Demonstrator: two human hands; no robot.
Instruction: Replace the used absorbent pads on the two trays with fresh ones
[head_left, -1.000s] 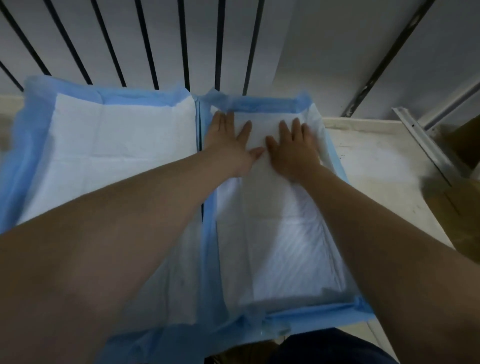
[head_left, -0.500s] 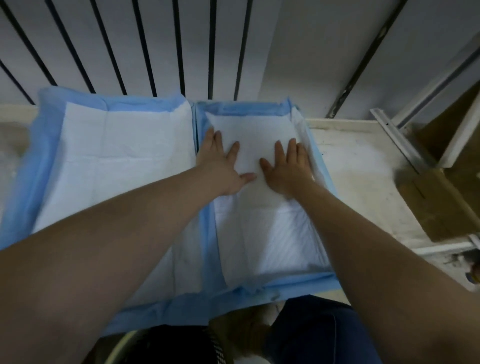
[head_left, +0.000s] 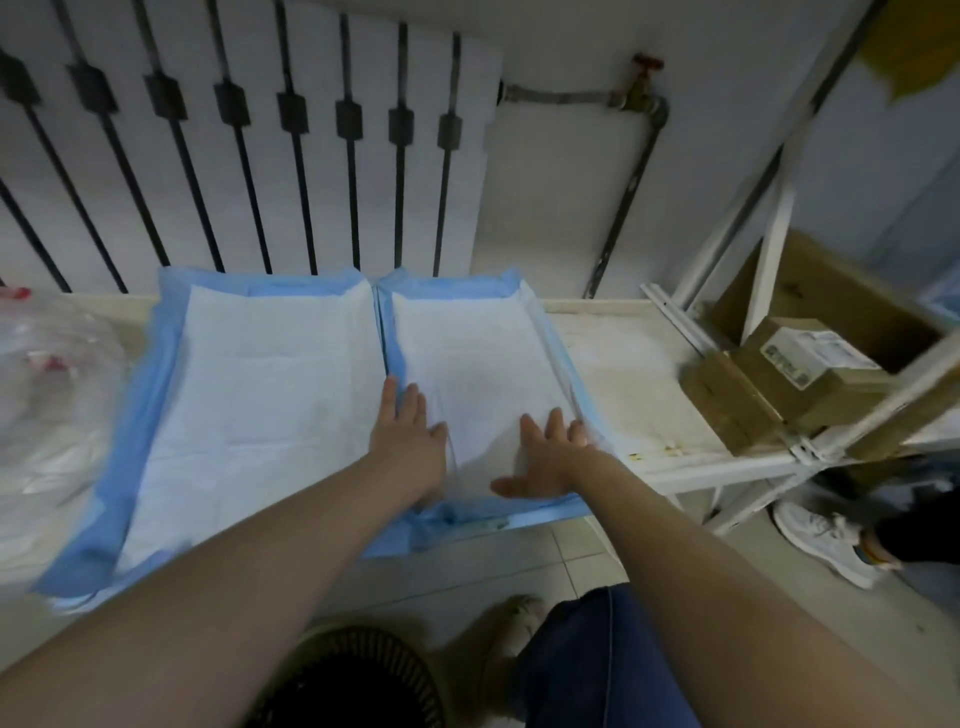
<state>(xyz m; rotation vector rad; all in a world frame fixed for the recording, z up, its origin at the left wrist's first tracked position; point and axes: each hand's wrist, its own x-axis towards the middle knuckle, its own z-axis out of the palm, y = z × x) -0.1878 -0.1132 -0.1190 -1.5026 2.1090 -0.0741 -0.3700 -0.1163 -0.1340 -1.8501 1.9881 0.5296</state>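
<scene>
Plastic bag (head_left: 47, 395), clear and crumpled, sits at your far left. Just beside it lies the left pad (head_left: 249, 395): a white quilted middle crossed by fold creases, framed by a wide blue border that turns up along the back. Touching its right border is the right pad (head_left: 478, 343), with the same white centre and blue rim. Its rim stands up along the back and the right side and is bunched at the near left corner.

Your left hand (head_left: 408, 441) lies flat on the near left part of this pad, fingers straight and close together, thumb held out to the right. Your right hand (head_left: 545, 462) lies flat on the near right part, fingers straight and slightly spread, thumb stretched out to the left, fingertips at the blue right rim. The white sheet wrinkles between your hands.

Right of the pad the pale shelf top (head_left: 623, 374) is stained, and further right cardboard boxes (head_left: 800, 364) sit in a white metal rack.
</scene>
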